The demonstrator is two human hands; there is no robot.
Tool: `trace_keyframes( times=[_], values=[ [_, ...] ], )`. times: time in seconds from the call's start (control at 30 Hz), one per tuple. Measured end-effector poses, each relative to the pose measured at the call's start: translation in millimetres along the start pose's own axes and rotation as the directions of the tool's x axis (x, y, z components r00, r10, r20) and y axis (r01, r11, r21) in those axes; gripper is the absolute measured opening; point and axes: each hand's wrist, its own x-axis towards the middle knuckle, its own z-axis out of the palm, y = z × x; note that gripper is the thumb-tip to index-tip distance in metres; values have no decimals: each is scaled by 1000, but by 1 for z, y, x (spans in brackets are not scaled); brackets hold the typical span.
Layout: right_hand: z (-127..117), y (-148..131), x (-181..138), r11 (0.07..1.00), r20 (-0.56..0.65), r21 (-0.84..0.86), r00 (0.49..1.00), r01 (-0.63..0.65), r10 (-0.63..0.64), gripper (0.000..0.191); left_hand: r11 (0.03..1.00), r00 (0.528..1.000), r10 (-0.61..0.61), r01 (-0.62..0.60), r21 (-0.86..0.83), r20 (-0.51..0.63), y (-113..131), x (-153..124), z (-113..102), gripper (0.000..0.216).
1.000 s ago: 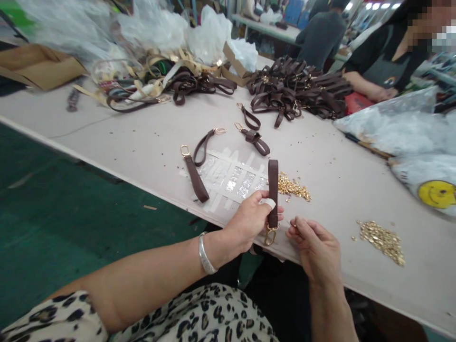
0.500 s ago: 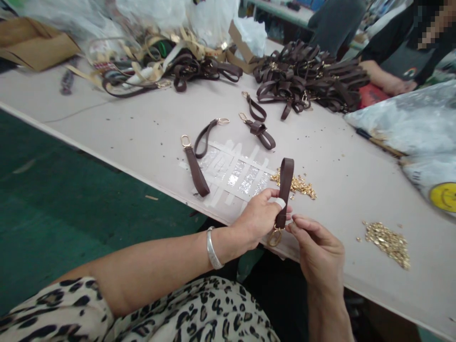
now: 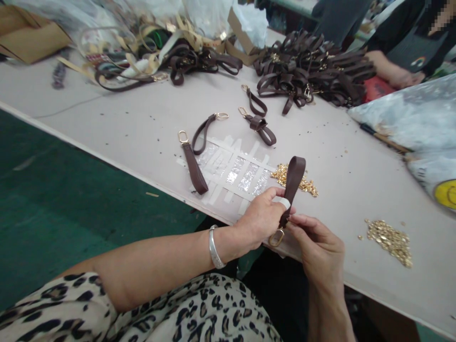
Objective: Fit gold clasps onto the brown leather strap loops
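My left hand (image 3: 261,217) is closed around a dark brown wrist strap (image 3: 295,176), its loop pointing up and its gold clasp (image 3: 276,237) hanging below. White tape wraps a finger or thumb of that hand. My right hand (image 3: 317,242) pinches at the strap's lower end, just above the clasp; whatever sits between those fingertips is too small to make out. Behind the strap lies a pile of small gold metal pieces (image 3: 309,185). Farther right is a second pile of gold pieces (image 3: 390,241).
Loose straps lie near a taped plastic patch (image 3: 245,175), one strap (image 3: 194,168) close to the table edge. A heap of brown straps (image 3: 313,71) fills the back, beside a co-worker's hands (image 3: 401,76). Plastic bags (image 3: 423,109) stand right; a cardboard box (image 3: 32,35) stands back left.
The strap in my left hand has tilted, its loop leaning farther right. My right fingertips have come in against its lower end. The view has shifted slightly.
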Motion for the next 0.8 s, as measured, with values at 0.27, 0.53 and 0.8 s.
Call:
trace_keyframes(
  times=[0.27, 0.53, 0.8],
  values=[
    [0, -2, -2, 998, 37, -21, 997, -60, 60, 17, 988, 994, 105, -108, 111, 31, -6, -1, -3, 21],
    [9, -7, -2, 1000, -6, 31, 1000, 5, -5, 24, 944, 979, 177, -197, 263, 99, -9, -15, -3, 23],
    [-1, -9, -1, 998, -38, 56, 998, -42, 44, 36, 833, 937, 286, -346, 432, 200, -10, -19, 6, 33]
  ],
)
